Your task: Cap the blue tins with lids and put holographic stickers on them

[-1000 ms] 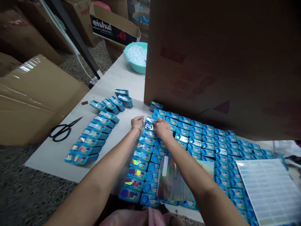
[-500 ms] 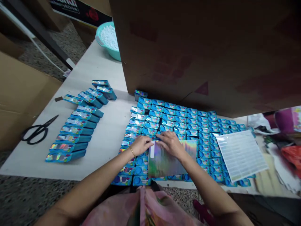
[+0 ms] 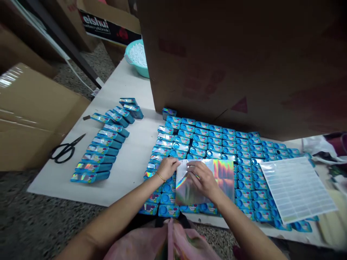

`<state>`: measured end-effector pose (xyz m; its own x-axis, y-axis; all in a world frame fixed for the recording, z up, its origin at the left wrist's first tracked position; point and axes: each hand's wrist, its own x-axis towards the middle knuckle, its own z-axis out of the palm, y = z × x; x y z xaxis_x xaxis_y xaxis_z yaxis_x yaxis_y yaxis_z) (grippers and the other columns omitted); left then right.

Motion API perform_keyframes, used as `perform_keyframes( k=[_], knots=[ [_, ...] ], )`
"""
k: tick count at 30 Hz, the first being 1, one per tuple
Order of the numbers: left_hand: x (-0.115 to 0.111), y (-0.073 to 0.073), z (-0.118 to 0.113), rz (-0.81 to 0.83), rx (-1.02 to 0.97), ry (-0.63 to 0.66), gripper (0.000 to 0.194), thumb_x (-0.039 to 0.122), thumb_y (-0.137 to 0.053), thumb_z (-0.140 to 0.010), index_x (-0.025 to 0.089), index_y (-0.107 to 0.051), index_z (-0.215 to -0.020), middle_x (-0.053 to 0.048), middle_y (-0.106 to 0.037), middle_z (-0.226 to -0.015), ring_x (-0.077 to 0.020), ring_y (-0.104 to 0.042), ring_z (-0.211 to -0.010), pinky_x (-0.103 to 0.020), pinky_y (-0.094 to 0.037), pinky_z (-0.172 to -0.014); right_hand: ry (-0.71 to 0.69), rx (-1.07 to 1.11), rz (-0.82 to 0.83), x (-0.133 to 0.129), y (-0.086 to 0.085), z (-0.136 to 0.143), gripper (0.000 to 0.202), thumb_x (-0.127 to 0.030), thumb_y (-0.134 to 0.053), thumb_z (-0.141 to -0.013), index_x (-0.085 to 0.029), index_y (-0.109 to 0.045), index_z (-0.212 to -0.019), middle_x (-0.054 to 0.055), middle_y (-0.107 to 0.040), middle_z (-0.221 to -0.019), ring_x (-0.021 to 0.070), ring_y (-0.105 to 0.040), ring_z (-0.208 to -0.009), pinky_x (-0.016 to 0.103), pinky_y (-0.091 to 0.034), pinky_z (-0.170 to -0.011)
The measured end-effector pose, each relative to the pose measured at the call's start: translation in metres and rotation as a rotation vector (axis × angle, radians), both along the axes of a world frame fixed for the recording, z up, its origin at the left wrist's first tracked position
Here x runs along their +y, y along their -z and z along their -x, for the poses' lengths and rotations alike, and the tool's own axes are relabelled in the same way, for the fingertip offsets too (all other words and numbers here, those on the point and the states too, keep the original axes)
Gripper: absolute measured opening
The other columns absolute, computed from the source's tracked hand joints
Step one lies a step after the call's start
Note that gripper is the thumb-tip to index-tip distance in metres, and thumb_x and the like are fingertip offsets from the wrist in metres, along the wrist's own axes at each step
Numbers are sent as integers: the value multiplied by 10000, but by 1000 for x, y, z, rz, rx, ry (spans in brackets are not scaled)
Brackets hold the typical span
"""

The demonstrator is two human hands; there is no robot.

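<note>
A shiny holographic sticker sheet (image 3: 224,180) lies over the rows of blue tins in front of me. At its upper left corner my left hand (image 3: 167,169) is closed in a pinch on the edge. My right hand (image 3: 202,177) rests across the sheet, its fingers bent and their tips against the upper left part, near a bare white strip of backing. What exactly lies under those fingertips is too small to tell. Packed blue tins (image 3: 200,138) with raised round spots on their tops surround the sheet, and some are hidden beneath it.
Several tins with shiny labels (image 3: 101,150) stand in a slanting row at left, beside black scissors (image 3: 66,148). A large cardboard box (image 3: 217,65) rises behind the tins. A turquoise basin (image 3: 141,70) holds white pieces. A white gridded sheet (image 3: 298,187) lies on tins at right.
The view has shifted, so the table appears farther right. My left hand still pinches the sheet's corner. My right fingers have bent more, and the white strip beside them looks different.
</note>
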<state>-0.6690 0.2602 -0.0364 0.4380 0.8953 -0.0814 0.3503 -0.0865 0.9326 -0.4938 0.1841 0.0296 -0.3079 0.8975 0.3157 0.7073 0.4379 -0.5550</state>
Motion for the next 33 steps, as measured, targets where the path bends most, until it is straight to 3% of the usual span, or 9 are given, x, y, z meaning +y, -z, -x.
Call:
perform_keyframes(
  k=[3, 5, 8, 11, 14, 17, 21, 25, 33],
  knots=[
    [2, -7, 6, -132, 0, -26, 155, 294, -575, -726, 208, -684, -796, -42, -597, -777, -160, -525, -735, -283, -401, -716, 51, 46, 82, 12, -38, 5, 166, -201, -423, -853, -246, -561, -933, 76, -586, -989, 189, -543, -962, 360, -443, -819],
    [3, -22, 11, -121, -66, -58, 308, 300, -572, -733, 229, -634, -1025, -59, -583, -964, -162, -531, -800, -284, -413, -719, 14, -17, 104, 28, -50, 8, 154, -202, -425, -852, -235, -568, -895, 72, -587, -936, 187, -548, -923, 344, -439, -799],
    [1, -47, 16, -98, -157, -35, 426, 314, -619, -698, 253, -587, -1118, -66, -558, -1090, -187, -526, -907, -286, -418, -749, -58, -123, 145, 50, -48, 16, 149, -198, -437, -846, -208, -585, -849, 63, -582, -866, 172, -552, -856, 306, -439, -754],
    [-1, -61, 19, -98, -170, -50, 342, 268, -654, -661, 252, -659, -1002, -51, -624, -907, -197, -537, -868, -316, -393, -815, -103, -129, 176, 58, -38, 27, 170, -200, -442, -845, -203, -609, -875, 58, -580, -853, 159, -555, -830, 279, -439, -730],
    [-4, -59, 23, -53, -185, -153, 238, 251, -621, -692, 242, -692, -919, -40, -622, -739, -176, -545, -738, -310, -405, -763, -121, -55, 216, 53, -32, 35, 223, -218, -432, -857, -236, -607, -994, 52, -583, -906, 147, -561, -829, 271, -443, -730],
    [-7, -49, 32, 23, -242, -242, 236, 266, -637, -681, 227, -698, -905, -36, -621, -705, -164, -545, -695, -291, -418, -712, -22, 85, 243, 47, -23, 40, 314, -286, -483, -840, -259, -527, -1150, 60, -570, -1011, 149, -560, -844, 283, -450, -743],
    [-10, -40, 44, 267, -424, -385, 275, 287, -679, -638, 190, -697, -894, -32, -641, -725, -148, -559, -671, -258, -439, -652, 29, 155, 350, 44, -3, 48, 281, -360, -602, -752, -238, -604, -1005, 53, -600, -947, 183, -550, -903, 307, -439, -767],
    [-10, -37, 52, 412, -552, -522, 289, 279, -719, -588, 164, -697, -853, -51, -672, -802, -150, -586, -728, -251, -454, -692, -16, 165, 466, 46, 10, 58, 118, -309, -565, -782, -212, -632, -790, 19, -618, -794, 153, -568, -799, 272, -428, -712],
    [-10, -36, 64, 448, -646, -611, 195, 243, -733, -577, 152, -689, -744, -39, -669, -745, -126, -585, -710, -231, -449, -694, 52, 201, 457, 51, 17, 72, 309, -337, -624, -727, -232, -588, -1015, 33, -599, -927, 147, -546, -773, 273, -431, -694]
  ],
)
